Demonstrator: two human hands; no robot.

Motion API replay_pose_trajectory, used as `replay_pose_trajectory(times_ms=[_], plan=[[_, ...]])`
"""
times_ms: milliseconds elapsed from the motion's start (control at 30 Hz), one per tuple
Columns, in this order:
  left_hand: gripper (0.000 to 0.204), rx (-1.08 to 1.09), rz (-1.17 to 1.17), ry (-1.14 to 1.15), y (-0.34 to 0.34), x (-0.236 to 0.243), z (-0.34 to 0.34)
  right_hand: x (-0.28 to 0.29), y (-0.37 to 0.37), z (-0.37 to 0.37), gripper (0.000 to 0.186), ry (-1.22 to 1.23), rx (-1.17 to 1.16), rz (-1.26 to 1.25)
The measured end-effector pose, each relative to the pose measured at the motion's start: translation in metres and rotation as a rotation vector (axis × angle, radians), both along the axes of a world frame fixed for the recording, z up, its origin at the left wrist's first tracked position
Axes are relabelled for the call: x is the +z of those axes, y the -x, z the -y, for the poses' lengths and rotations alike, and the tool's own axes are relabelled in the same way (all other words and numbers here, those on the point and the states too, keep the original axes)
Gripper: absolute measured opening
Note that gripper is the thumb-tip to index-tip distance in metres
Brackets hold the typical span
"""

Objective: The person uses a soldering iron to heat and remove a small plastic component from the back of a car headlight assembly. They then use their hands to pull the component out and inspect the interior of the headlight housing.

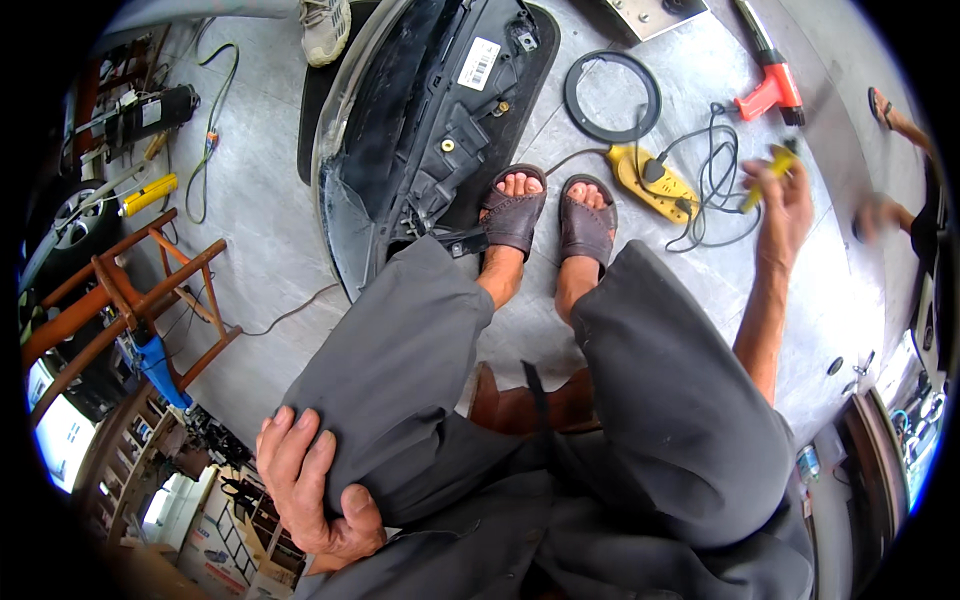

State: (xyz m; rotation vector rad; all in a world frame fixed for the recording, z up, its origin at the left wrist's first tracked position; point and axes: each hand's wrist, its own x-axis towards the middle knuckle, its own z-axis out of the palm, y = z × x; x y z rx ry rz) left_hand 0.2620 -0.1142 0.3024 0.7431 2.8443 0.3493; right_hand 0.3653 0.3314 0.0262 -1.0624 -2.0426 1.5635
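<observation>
My right hand (782, 212) is raised over the floor at the right, fingers closed round a slim yellow tool (768, 182) with a dark end; blur hides its exact kind. My left hand (312, 480) lies on my left thigh with its fingers apart and nothing in it. On the floor in front of my feet, to the left, a large car headlight (450, 130) shows its black housing, with a white label and brass-coloured fittings. It rests on a dark mat (540, 70). Neither hand touches it.
Right of my sandals lie a yellow power strip (655, 185) with tangled black cords, a black ring (572, 100) and a red hot-air gun (775, 95). A metal box (655, 15) stands beyond. Brown metal frames (130, 300) crowd the left. Another person's foot (885, 110) shows at far right.
</observation>
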Motion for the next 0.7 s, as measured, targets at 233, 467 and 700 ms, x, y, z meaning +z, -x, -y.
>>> replay_pose_trajectory(times_ms=[233, 467, 700], plan=[[0.046, -0.006, -0.006, -0.048, 0.001, -0.006, 0.004, 0.007, 0.068, 0.1, 0.028, 0.183, 0.309, 0.242], [0.044, 0.015, 0.005, -0.042, -0.002, -0.005, 0.013, 0.002, 0.091, 0.113, 0.033, -0.035, 0.406, 0.318], [0.043, 0.012, 0.043, -0.019, 0.0, -0.002, 0.018, -0.014, 0.112, 0.12, 0.04, 0.026, 0.399, 0.277]])
